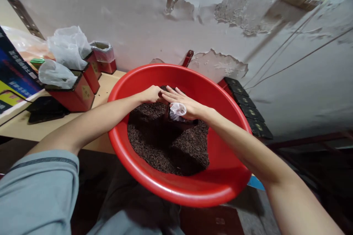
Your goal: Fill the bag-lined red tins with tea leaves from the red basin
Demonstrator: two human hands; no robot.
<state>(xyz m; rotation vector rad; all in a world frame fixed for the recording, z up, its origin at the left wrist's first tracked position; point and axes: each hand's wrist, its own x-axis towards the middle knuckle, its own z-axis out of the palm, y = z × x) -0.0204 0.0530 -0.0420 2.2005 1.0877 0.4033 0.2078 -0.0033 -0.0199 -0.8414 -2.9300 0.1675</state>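
A large red basin (176, 195) holds a heap of dark brown loose material (190, 150). Inside it, a dark box with a clear plastic liner (178, 109) rests tilted above the heap. My right hand (184, 102) lies over the box with its fingers stretched out, touching the liner. Close beside its fingertips, at the box's far left, is my left hand (153, 94); its fingers are curled, and what they hold, if anything, is hidden.
Red boxes with plastic liners (74, 93) stand on the table (106, 88) at left, beside a black lid (46, 108). Black-topped boxes (248, 112) line the wall at right. Behind the basin, a dark red object (188, 58) leans on the wall.
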